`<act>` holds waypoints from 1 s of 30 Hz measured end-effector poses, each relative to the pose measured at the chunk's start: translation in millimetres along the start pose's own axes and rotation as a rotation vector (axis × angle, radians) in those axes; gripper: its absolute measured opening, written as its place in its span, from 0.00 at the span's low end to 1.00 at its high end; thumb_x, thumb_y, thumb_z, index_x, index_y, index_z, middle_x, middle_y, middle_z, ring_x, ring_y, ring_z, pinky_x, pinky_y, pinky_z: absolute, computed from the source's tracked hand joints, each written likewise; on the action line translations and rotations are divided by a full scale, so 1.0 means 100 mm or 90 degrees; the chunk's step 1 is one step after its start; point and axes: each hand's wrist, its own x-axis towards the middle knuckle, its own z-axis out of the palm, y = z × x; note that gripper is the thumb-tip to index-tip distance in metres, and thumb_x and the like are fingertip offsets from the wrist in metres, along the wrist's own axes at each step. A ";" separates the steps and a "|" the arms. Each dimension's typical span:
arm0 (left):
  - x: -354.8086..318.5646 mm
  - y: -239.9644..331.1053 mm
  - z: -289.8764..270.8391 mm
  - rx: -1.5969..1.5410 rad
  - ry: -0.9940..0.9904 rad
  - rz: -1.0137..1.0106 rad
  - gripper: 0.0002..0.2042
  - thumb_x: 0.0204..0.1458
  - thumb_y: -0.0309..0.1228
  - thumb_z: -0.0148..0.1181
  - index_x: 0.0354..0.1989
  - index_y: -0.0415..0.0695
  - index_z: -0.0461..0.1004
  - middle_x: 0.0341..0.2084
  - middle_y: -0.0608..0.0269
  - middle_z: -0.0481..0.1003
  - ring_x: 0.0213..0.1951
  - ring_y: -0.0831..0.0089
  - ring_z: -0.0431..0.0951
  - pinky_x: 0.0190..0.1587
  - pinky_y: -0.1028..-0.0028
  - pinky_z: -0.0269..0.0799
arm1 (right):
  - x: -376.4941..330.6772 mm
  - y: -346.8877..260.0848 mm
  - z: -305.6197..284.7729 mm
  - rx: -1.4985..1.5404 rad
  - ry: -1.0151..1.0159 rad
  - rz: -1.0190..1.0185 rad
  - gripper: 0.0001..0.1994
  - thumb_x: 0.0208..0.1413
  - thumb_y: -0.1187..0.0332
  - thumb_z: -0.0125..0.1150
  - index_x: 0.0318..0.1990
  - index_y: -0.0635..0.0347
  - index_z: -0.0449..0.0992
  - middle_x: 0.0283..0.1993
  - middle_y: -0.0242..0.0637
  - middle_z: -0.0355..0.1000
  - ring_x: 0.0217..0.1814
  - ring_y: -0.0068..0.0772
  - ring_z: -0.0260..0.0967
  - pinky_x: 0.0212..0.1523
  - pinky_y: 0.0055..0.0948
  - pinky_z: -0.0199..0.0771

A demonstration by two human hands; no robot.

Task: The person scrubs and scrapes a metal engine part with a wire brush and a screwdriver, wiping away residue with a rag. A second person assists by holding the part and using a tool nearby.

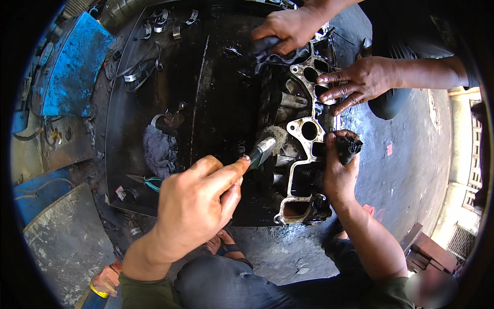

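Note:
My left hand (198,198) is closed round the handle of a brush (260,154), whose frayed bristles rest against the side of an oily metal engine part (309,131). Pale machined flanges with oval and square ports run along that part. At its right edge, my right hand (342,172) is closed round a black, roughly cylindrical piece (349,148); whether this is joined to the engine part I cannot tell. Farther off, another person's hand presses a dark rag (278,51) against the engine part, and that person's other hand (363,82) lies spread on its flange.
The engine part lies on a dark oily metal tabletop (170,103). A grey rag (159,149), pliers with teal handles (149,181) and several curved metal shells (160,18) lie to its left. A blue metal box (74,67) stands beyond the left edge.

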 end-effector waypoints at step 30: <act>-0.30 -0.47 0.33 -0.251 -0.011 -0.079 0.21 0.60 0.23 0.62 0.63 0.44 0.76 0.39 0.47 0.80 0.41 0.47 0.81 0.49 0.55 0.77 | 0.02 0.01 -0.03 -0.021 -0.001 0.039 0.09 0.70 0.66 0.66 0.49 0.57 0.73 0.41 0.29 0.72 0.42 0.22 0.66 0.48 0.29 0.71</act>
